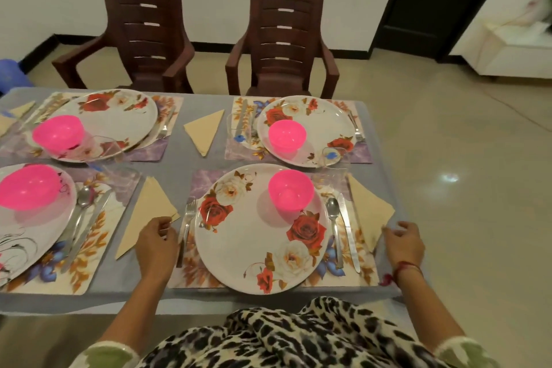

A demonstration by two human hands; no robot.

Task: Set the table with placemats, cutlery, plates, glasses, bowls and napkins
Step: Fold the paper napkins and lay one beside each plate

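Note:
The nearest setting has a floral placemat (191, 275), a rose-patterned plate (254, 242), a pink bowl (291, 191), a fork (186, 224) on the left, and a spoon (334, 218) and knife (348, 224) on the right. A folded beige napkin (146, 215) lies left of the fork. My left hand (156, 243) pinches its near right corner with curled fingers. A second beige napkin (367, 212) lies right of the knife. My right hand (403, 243) hovers by its lower tip, fingers apart, holding nothing.
Three other settings with plates and pink bowls (286, 134) cover the grey tablecloth (203, 89). A third napkin (206, 128) lies between the far mats, with clear glasses (331, 155) nearby. Two brown chairs (286, 39) stand behind. The table's right edge (388, 164) meets tiled floor.

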